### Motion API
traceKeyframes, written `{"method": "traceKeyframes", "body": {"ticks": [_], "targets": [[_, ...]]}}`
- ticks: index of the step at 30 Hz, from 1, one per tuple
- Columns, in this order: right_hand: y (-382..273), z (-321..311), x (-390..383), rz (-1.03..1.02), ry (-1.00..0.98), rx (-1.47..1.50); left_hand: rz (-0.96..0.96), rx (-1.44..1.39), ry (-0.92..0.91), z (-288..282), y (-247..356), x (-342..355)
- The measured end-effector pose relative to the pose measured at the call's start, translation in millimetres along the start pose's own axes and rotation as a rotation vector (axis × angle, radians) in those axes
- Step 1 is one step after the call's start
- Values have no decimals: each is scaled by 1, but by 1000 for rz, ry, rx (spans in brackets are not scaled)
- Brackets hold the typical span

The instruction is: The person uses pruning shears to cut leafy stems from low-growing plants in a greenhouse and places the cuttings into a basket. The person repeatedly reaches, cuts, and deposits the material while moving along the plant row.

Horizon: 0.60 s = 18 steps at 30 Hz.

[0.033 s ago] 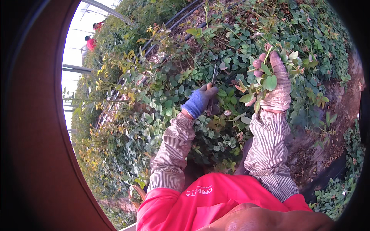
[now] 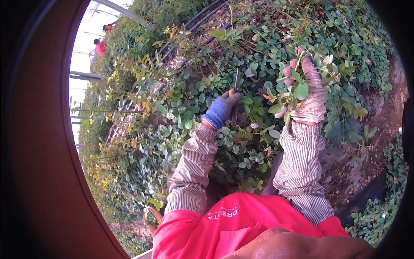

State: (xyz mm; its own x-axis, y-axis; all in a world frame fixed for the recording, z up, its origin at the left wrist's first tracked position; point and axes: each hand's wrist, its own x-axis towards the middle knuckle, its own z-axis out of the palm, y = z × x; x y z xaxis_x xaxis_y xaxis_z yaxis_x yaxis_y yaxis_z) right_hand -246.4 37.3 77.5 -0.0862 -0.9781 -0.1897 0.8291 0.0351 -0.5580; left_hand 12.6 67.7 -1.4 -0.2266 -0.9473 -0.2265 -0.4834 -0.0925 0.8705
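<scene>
My left hand (image 2: 221,107), in a blue glove with bare fingertips showing, grips metal cutting snips (image 2: 236,80), their blades pointing up over the low leafy plants (image 2: 200,86). To its right my right hand (image 2: 309,92), in a dirty pinkish-white knitted glove, has its fingers curled round a bunch of leafy green stems (image 2: 300,90). Leaves from the bunch hang over the thumb and palm and partly hide the fingers. Both forearms wear striped sleeve covers, reaching up from a red shirt over the foliage.
Dark hoses (image 2: 192,19) run through the planting. Two people in red (image 2: 100,47) are at the upper left beside metal greenhouse framework (image 2: 86,75). A soil strip (image 2: 388,82) and black sheeting (image 2: 360,194) lie at right. A brown curved object (image 2: 153,216) is by my left elbow.
My left hand with the snips has shifted slightly up and left. My right hand holds the stems in nearly the same place.
</scene>
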Motion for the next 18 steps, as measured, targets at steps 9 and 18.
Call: {"method": "traceKeyframes", "body": {"ticks": [9,18], "targets": [[23,-11,19,77,58,-429,-553,170,-102,-27,-5,30],[130,-78,119,426,236,-1574,-348,-498,217,-66,10,36]]}}
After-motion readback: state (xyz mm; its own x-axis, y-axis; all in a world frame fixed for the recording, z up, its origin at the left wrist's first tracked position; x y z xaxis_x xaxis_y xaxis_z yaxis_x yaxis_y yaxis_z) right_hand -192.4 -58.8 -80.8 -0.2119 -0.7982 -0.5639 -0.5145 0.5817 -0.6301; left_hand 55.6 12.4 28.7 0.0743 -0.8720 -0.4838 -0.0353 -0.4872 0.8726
